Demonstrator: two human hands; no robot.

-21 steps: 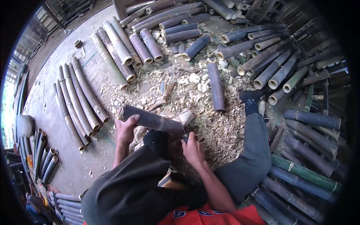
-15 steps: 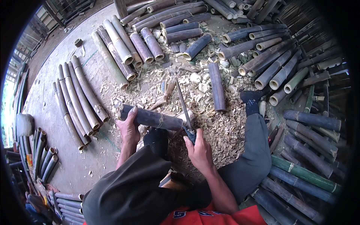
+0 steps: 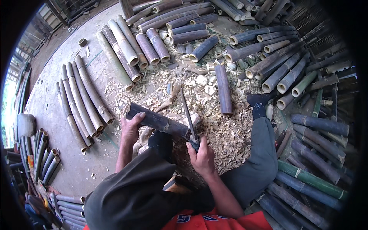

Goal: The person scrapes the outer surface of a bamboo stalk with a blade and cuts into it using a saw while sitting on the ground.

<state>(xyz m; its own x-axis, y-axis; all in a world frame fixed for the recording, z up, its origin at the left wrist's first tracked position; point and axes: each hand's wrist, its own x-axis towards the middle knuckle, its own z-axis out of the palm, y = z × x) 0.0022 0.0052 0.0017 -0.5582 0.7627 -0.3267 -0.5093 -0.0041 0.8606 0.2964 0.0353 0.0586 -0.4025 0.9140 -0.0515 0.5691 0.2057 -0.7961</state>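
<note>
Bamboo piece (image 3: pixel 155 119), dark grey, seemingly hollow, lies tilted.

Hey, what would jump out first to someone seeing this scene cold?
At centre, the left hand steadies a dark bamboo section while the right hand grips a long-bladed knife raised over it. Pale wood chips carpet the ground around them, ringed by rows of cut bamboo poles.
</note>
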